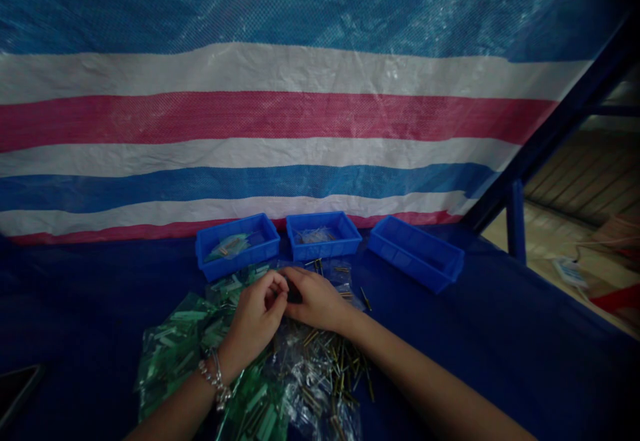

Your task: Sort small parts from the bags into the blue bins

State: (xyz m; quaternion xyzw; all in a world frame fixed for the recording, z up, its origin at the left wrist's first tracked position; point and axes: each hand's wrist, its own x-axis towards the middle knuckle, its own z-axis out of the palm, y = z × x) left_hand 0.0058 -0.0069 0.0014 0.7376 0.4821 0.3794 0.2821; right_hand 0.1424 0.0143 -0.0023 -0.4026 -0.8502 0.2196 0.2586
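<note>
My left hand, with a beaded bracelet on the wrist, and my right hand meet fingertip to fingertip over a dark blue table. Their fingers are pinched together on something small that I cannot make out. Under them lie clear bags of brass pins and green-tinted bags of small parts. A few loose brass pins lie just right of my right hand.
Three blue plastic bins stand behind the hands: a left bin with a small bag inside, a middle bin, and a right bin. A striped tarp hangs behind. A blue metal frame stands right.
</note>
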